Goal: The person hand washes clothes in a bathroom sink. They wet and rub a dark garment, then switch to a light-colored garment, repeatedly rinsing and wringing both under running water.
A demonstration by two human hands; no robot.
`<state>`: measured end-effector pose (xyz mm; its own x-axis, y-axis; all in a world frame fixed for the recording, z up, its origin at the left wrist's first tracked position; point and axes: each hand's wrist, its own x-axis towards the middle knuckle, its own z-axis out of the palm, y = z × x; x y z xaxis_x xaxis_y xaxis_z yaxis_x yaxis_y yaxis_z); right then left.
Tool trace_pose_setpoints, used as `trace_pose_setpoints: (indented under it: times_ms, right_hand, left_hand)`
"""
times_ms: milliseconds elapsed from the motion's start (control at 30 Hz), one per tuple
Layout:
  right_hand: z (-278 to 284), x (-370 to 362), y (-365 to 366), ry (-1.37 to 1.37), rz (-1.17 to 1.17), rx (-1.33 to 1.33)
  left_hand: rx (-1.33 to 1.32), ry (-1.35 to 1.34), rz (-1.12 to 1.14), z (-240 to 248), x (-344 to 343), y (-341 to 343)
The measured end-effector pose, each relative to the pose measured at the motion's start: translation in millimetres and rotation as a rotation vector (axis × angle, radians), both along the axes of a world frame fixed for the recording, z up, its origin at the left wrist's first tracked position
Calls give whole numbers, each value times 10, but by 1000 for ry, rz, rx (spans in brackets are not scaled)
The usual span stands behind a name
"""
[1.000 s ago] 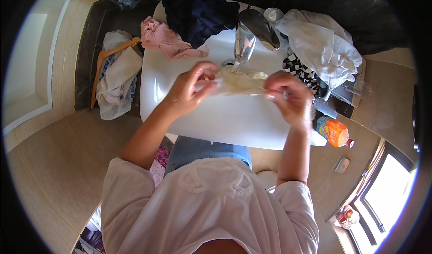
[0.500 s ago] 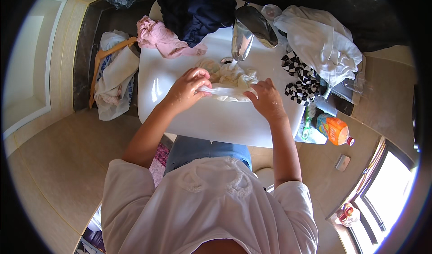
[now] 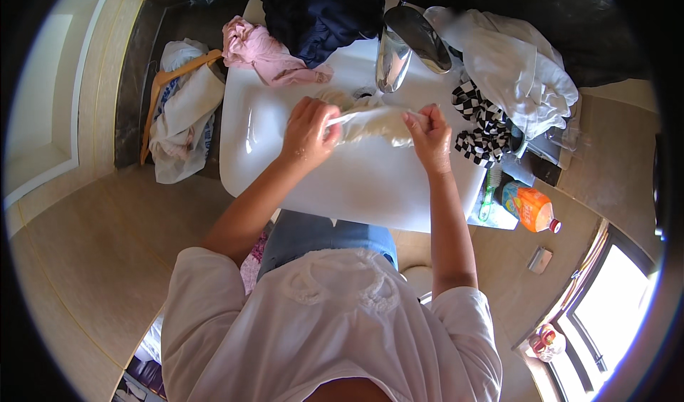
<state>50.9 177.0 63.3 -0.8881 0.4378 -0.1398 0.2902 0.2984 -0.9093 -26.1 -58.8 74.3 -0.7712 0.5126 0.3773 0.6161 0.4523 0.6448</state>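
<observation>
Over the white sink (image 3: 335, 184), a wet cream-white cloth garment (image 3: 374, 124) is stretched between my two hands. My left hand (image 3: 310, 127) is closed on its left end, fingers curled around the edge. My right hand (image 3: 429, 132) pinches the right end between thumb and fingers. The upper edge is drawn into a taut line while the rest hangs toward the basin. A chrome faucet (image 3: 393, 60) stands just behind the cloth, above the drain. Exactly what kind of garment it is, I cannot tell.
Pink cloth (image 3: 274, 60) and a dark navy garment (image 3: 320, 21) lie on the sink's back left. White fabric (image 3: 524, 74) and a black-and-white checked cloth (image 3: 481, 124) sit right, near a green brush (image 3: 489, 195) and an orange bottle (image 3: 529, 206). A wooden hanger (image 3: 171, 85) is at left.
Both hands have lifted slightly and moved apart, the right one shifting rightward. The cloth between them is pulled straighter and higher. Water seen running from the faucet earlier no longer shows clearly.
</observation>
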Motion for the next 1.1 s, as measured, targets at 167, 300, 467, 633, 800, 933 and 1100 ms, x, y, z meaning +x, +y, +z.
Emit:
trace_pose_setpoints:
  times_ms: [167,300,467,633,800,933,1100]
  right_hand:
    - [-84,-295,-107,244,473,390]
    - [-634,-353,-270,62,287,580]
    - [-902,-277,-447,-8,331,769]
    - [-1064,-428,-424,55,279,854]
    - [-1198,-572,-383,27,182,747]
    - [-1332,-664,-308,-94,86,672]
    - [-959,-726,-251,-49,102,464]
  left_hand:
    - [-191,-6,-213,-242,-75,180]
    - [-457,66,-46,-701,-73,479]
    - [-548,122,-81,-898,-9,519]
    - [-601,190,-57,-1045,-112,632]
    - [-571,257,-25,-1119,-255,716]
    - [-667,43,-50,-1048,-370,845]
    - [-461,106,44,-1045,-374,806]
